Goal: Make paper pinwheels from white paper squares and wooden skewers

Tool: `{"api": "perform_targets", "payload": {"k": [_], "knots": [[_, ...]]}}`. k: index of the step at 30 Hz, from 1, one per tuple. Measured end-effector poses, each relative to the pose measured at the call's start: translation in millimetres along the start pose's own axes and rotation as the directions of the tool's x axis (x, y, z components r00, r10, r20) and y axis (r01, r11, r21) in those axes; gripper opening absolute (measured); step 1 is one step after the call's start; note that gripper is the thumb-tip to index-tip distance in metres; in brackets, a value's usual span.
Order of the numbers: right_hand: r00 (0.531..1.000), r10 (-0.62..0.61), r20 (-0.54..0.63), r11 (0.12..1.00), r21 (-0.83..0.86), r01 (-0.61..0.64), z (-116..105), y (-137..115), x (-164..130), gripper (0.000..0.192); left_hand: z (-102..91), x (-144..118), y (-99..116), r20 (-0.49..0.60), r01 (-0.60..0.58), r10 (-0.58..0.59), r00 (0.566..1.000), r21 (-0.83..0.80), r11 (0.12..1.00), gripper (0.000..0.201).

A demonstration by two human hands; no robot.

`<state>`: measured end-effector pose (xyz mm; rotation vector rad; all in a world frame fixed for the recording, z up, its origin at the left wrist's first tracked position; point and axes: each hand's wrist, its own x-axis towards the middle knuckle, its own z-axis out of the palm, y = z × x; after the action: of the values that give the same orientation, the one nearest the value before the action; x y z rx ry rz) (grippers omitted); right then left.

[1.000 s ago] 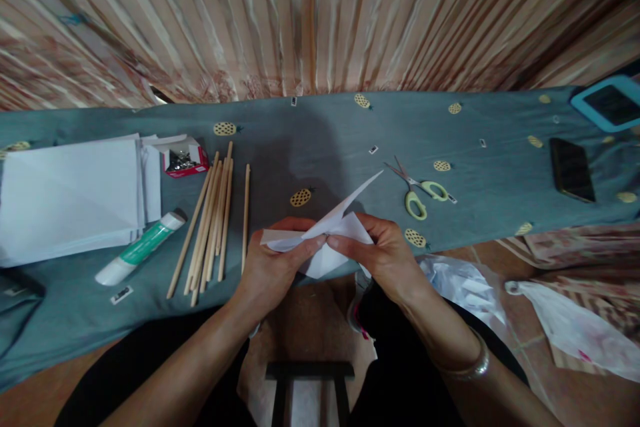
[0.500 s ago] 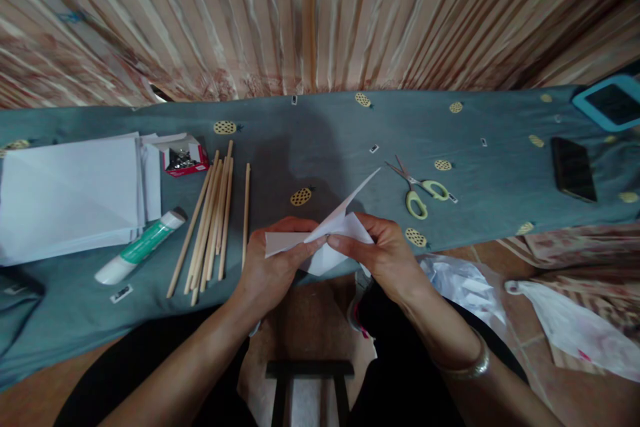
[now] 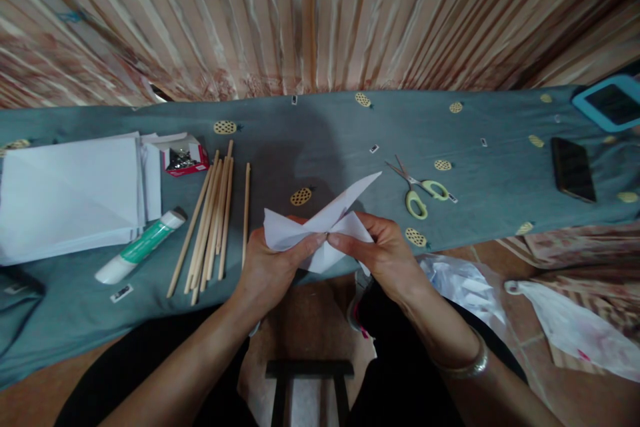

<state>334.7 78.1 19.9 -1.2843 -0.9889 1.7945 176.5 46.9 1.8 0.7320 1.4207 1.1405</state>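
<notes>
Both your left hand [image 3: 273, 267] and right hand [image 3: 385, 257] are pinching the folded white paper [image 3: 320, 227] right at its middle, above the near table edge [image 3: 150, 320]. Its long flap points up and right toward the scissors [image 3: 417, 190], so your right hand's nearer.

Both hands' fingers [image 3: 313, 242] pinch a folded white paper [image 3: 320, 227] at its middle; its flaps fan out around them.

One pair of scissors [image 3: 417, 191], one glue stick [image 3: 141, 247], two phones [image 3: 573, 169].
</notes>
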Motion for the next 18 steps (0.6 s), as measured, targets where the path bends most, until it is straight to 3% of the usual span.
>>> {"api": "perform_targets", "payload": {"k": [9, 14, 18], "knots": [[0.999, -0.031, 0.028, 0.998, -0.053, 0.033, -1.5, -2.2, -1.1, 0.022, -2.9, 2.4, -4.7, -0.009, -0.019, 0.019, 1.0, 0.006, 1.0, 0.029], [0.993, 0.019, 0.117, 1.0, -0.027, -0.016, -8.5, -9.3, -0.5, 0.024, -1.7, 2.6, -1.4, -0.011, -0.02, 0.02, 1.0, 0.015, 1.0, 0.028], [0.993, 0.059, 0.105, 0.998, -0.035, -0.055, -9.5, -8.5, 2.2, 0.026, 1.2, 1.0, 4.4, 0.012, -0.009, 0.009, 1.0, 0.025, 1.0, 0.029]]}}
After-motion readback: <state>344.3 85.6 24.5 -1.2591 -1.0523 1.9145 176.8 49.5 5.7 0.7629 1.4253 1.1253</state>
